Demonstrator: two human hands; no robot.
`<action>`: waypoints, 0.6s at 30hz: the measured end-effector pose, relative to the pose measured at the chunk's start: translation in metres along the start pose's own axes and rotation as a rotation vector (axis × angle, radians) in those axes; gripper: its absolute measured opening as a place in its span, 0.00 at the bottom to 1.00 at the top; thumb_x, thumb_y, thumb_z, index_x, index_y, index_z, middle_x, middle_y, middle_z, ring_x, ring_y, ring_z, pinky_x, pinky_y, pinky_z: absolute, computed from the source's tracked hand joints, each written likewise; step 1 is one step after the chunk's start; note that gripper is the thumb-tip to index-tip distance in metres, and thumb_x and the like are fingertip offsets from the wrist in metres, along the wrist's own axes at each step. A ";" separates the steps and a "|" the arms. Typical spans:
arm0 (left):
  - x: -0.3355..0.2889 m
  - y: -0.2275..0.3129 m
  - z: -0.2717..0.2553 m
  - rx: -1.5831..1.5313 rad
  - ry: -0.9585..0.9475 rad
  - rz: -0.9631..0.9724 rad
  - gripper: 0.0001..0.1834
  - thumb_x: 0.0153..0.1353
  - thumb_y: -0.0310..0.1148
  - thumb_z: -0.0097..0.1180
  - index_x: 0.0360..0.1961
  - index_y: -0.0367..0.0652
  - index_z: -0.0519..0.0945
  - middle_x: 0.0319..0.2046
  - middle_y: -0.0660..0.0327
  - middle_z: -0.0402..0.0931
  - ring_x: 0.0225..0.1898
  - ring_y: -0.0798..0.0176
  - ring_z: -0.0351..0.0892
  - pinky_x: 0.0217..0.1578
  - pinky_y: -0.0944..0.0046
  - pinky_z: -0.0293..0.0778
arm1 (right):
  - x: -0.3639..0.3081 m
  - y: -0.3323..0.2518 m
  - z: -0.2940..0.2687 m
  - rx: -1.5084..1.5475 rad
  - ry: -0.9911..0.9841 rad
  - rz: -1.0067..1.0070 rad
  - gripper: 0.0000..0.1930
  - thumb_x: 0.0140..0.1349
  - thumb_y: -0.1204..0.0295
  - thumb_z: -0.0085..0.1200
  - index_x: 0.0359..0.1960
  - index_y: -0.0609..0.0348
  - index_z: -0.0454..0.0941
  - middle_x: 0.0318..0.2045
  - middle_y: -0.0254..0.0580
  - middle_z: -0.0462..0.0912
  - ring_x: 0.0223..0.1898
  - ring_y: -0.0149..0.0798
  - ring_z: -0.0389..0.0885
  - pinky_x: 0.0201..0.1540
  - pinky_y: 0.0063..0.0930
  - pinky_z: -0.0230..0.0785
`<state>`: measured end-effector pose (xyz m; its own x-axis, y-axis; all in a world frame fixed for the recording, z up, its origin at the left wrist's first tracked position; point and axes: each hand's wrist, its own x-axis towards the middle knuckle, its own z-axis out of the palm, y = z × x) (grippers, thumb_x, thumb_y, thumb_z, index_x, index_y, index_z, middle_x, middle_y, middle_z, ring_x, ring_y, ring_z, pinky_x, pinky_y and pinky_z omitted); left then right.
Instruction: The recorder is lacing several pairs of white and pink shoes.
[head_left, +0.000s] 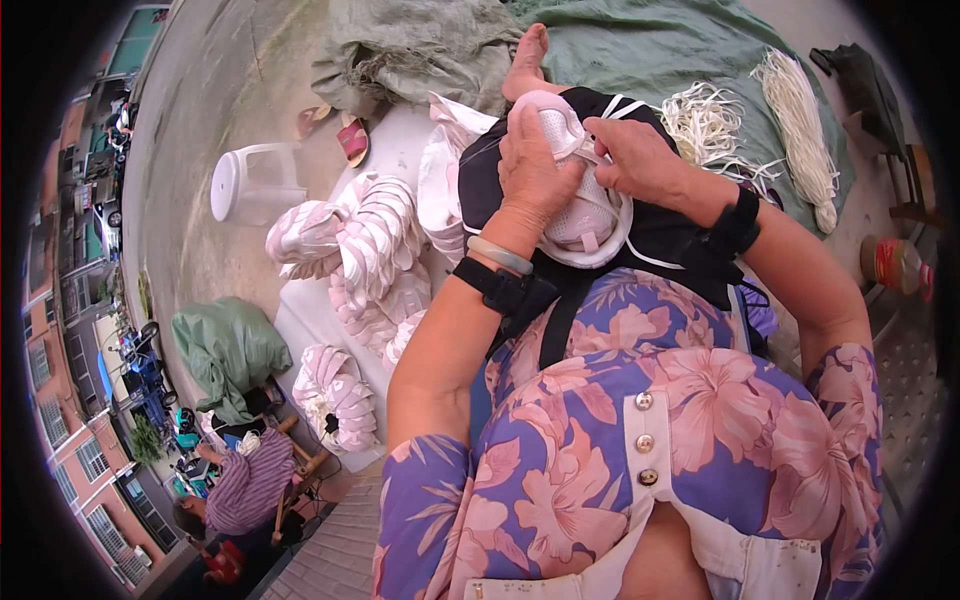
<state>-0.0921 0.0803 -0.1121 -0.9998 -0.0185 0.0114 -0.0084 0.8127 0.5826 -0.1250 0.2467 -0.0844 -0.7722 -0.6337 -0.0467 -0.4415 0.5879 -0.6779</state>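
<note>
A pink and white shoe upper (578,222) lies across my lap, on a black apron (485,185). My left hand (532,165) is closed round its left side, with the thumb pressed on the upper. My right hand (640,158) pinches a white shoelace (588,148) at the shoe's opening, thumb and forefinger together. The fingertips partly hide the lace there. Loose white laces (705,120) lie just beyond my right hand, and a long bundle of them (800,140) is farther right.
Stacked pink and white shoe uppers (375,235) sit on my left, with another bunch (335,395) nearer. A white plastic stool (240,185), a red slipper (353,140) and a green sack (228,350) stand beyond. Green cloth (640,45) covers the ground ahead. Another person (245,490) sits at lower left.
</note>
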 end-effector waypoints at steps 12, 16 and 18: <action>0.003 0.014 -0.003 0.198 0.163 0.231 0.32 0.43 0.34 0.58 0.51 0.39 0.63 0.51 0.49 0.62 0.43 0.45 0.67 0.37 0.46 0.66 | 0.010 0.027 0.006 -0.041 0.003 -0.204 0.18 0.41 0.78 0.47 0.39 0.63 0.70 0.30 0.50 0.71 0.34 0.53 0.72 0.37 0.40 0.65; -0.005 0.021 -0.019 0.489 0.301 0.543 0.08 0.46 0.35 0.52 0.27 0.46 0.70 0.25 0.60 0.66 0.29 0.56 0.68 0.25 0.56 0.61 | 0.017 0.018 0.004 0.131 -0.069 -0.171 0.10 0.46 0.73 0.46 0.31 0.61 0.73 0.29 0.52 0.73 0.34 0.55 0.72 0.37 0.42 0.64; -0.006 0.018 0.003 0.454 0.279 0.587 0.04 0.47 0.32 0.49 0.24 0.45 0.72 0.24 0.60 0.67 0.27 0.59 0.69 0.25 0.58 0.63 | 0.010 0.028 0.005 0.063 -0.068 -0.169 0.11 0.44 0.76 0.45 0.32 0.60 0.72 0.27 0.51 0.71 0.33 0.54 0.71 0.36 0.42 0.63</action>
<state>-0.0866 0.0970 -0.1045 -0.8021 0.3900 0.4523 0.4511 0.8919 0.0309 -0.1427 0.2538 -0.1076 -0.6559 -0.7545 0.0242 -0.5312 0.4386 -0.7249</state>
